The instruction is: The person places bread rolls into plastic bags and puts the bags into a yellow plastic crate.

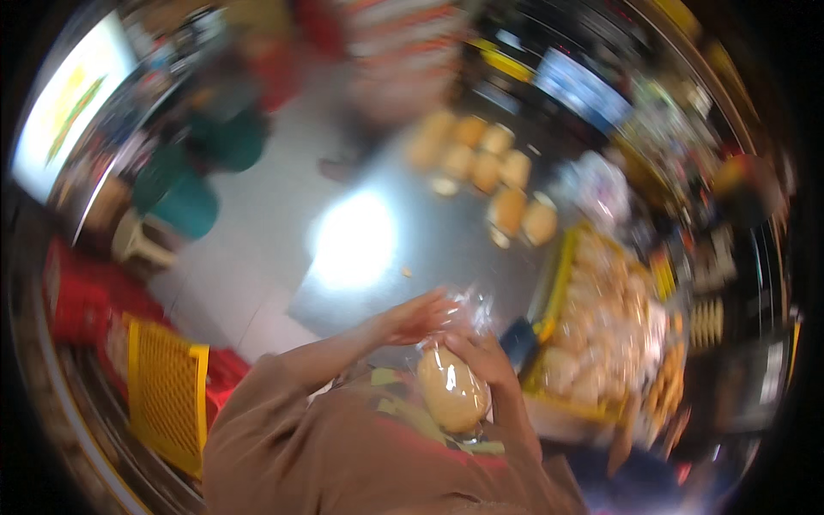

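Note:
A golden bread roll (452,391) in a clear plastic bag hangs close against my shirt. My right hand (479,354) is closed around the upper part of the bag, just above the roll. Beside it, my left hand (418,317) is at the gathered mouth of the clear bag (473,309); motion blur hides how its fingers lie. Beyond both hands, several unwrapped rolls (486,170) lie in rows on a shiny metal table (450,257). A small crumb (406,272) rests on the metal nearer to me.
To the right stands a yellow crate (563,270) full of bagged rolls, with a person's hand (621,444) near its lower edge. A person in striped clothing (405,38) is across the table. Teal bins (187,203), a yellow crate (164,393) and red containers (84,296) stand left.

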`<state>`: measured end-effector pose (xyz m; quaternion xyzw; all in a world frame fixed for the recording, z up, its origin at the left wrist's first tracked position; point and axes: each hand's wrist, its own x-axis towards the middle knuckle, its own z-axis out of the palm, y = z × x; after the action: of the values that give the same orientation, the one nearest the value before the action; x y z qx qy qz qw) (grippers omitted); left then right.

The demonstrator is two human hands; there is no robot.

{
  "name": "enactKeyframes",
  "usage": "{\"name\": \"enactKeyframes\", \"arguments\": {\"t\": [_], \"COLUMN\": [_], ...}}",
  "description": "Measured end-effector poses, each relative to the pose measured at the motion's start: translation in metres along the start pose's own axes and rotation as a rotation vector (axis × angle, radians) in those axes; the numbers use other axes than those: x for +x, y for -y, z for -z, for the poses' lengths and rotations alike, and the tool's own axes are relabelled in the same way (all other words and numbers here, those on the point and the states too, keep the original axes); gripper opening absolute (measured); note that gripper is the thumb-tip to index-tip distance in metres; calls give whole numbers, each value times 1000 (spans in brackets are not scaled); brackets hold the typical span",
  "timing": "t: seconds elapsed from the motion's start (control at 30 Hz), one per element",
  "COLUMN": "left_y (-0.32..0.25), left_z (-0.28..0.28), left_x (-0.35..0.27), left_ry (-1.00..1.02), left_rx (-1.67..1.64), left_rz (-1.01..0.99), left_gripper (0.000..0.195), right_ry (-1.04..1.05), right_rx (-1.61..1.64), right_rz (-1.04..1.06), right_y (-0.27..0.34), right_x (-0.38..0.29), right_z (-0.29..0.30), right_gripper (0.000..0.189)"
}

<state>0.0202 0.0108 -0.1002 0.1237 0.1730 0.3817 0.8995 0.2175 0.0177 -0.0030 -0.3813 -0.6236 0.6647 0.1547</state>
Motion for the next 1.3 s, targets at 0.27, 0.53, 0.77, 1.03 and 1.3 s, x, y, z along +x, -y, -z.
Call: {"name": "enactKeyframes", "arguments": {"t": [0.27,0.53,0.77,1.03,1.3], "left_y": [-9,-15,-6,-2,-13], "left_z": [-119,-100,-100,-83,-109], "left_x": [-31,-27,-14,-13,-30], "left_ry": [-97,-304,-323,-354,-334], "left_rx": [193,831,982,955,1069], "left_rz": [193,-243,-469,-471,-87], "left_gripper": [67,30,43,39,26], "right_ry": [-253,-485,-646,-709,-720], "right_rx": [-290,4,-202,-127,36], "right_rz": [235,313,131,366,178], "right_y": [48,6,7,25,12], "right_x": [-21,-60,-23,-17,-11], "right_z": [1,2,-17,-12,-6], "right_gripper": [41,61,43,22,30]}}
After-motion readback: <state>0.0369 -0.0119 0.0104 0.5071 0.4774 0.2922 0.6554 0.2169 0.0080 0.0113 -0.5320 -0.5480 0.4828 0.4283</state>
